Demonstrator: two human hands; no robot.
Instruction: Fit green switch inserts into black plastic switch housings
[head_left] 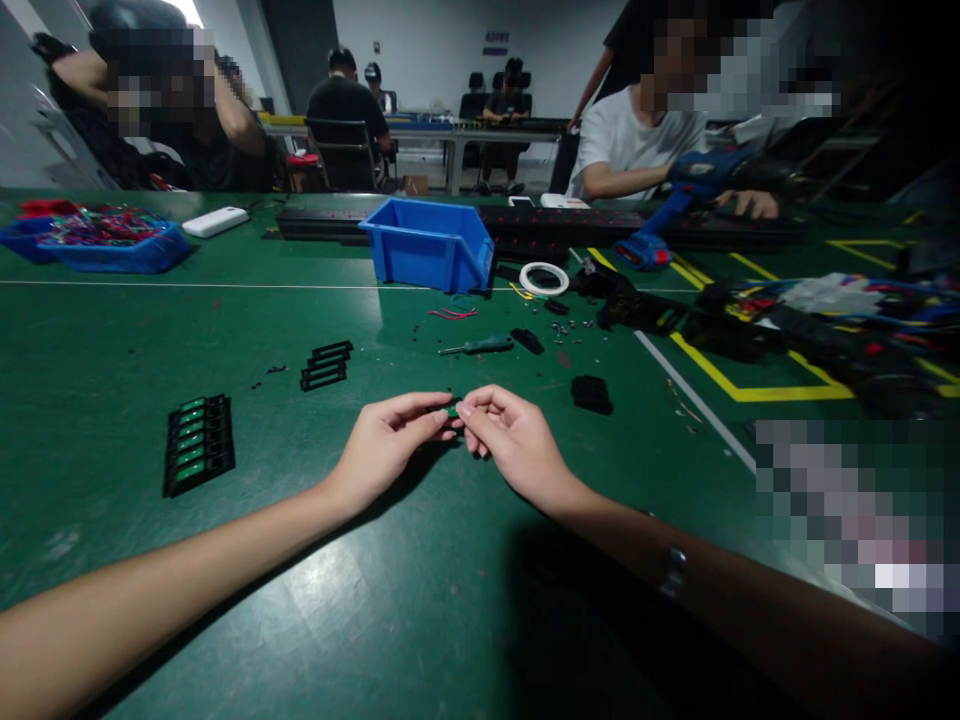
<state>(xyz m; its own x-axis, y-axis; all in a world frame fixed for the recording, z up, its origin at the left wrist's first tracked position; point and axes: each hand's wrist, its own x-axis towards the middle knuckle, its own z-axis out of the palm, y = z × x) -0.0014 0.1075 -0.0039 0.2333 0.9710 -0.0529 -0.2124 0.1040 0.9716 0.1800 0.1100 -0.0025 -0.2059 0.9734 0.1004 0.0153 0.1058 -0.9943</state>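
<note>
My left hand (397,430) and my right hand (514,435) meet over the middle of the green table. Between their fingertips they pinch a small green circuit board (451,410), mostly covered by fingers. To the left lies a row of black holders with green boards (196,440) in them. Several empty black frames (327,366) rest nearer the hands. Beyond the fingers is a screwdriver (480,345) with a green handle. A stack of black plastic parts (591,393) sits right of my right hand.
A blue bin (427,245) stands ahead, beside a white ring (544,279). Blue trays of coloured wires (112,245) are at the far left. A blue cordless drill (675,205) and cable bundles (825,300) occupy the right. A person in a white shirt (637,140) sits opposite.
</note>
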